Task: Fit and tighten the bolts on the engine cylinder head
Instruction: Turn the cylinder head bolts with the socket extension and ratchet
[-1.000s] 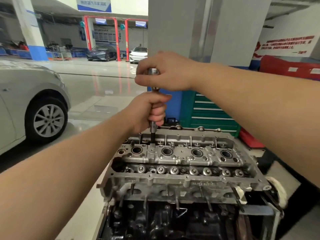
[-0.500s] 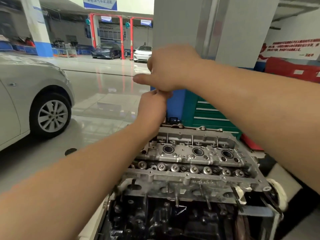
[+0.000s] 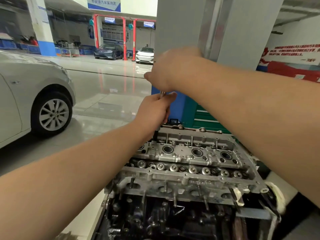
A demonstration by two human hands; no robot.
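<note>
Engine block (image 3: 173, 220), dark and greasy, sits nearest, with the aluminium cylinder head (image 3: 187, 163) on top of it. Over the head's far left corner stands an upright metal tool shaft (image 3: 156, 134), its lower end on the head. Curled round the shaft is the left hand (image 3: 154, 111). Just above it the right hand (image 3: 171, 70), blurred, closes over the shaft's top. Beyond stand a green tool cabinet (image 3: 206, 118), a grey pillar (image 3: 207, 23) and a silver car (image 3: 34, 94).
</note>
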